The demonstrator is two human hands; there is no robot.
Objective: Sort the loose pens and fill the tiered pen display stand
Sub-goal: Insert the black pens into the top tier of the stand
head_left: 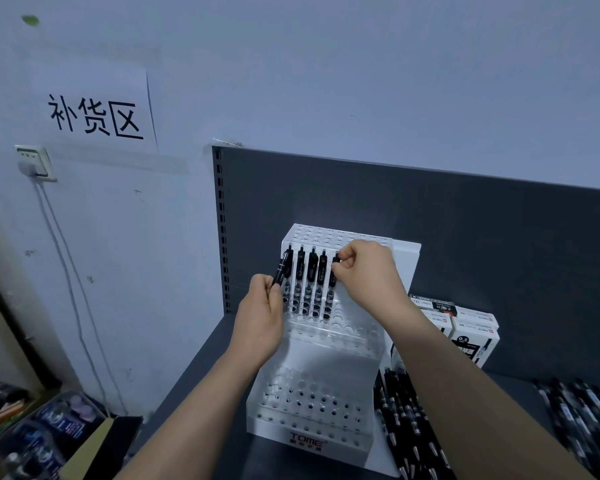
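Display stand [312, 386] clear glossy acrylic; pens [312, 268] shiny black plastic; shelf [201, 368] matt grey metal.

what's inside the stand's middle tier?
In the middle tier, a row of black pens stands in back holes; front holes look empty. Left hand and right hand cover its ends.

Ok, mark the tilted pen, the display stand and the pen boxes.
tilted pen [282, 267]: head view, middle of its black barrel.
display stand [305, 444]: head view, front logo strip.
pen boxes [472, 346]: head view, nearest box's front face.
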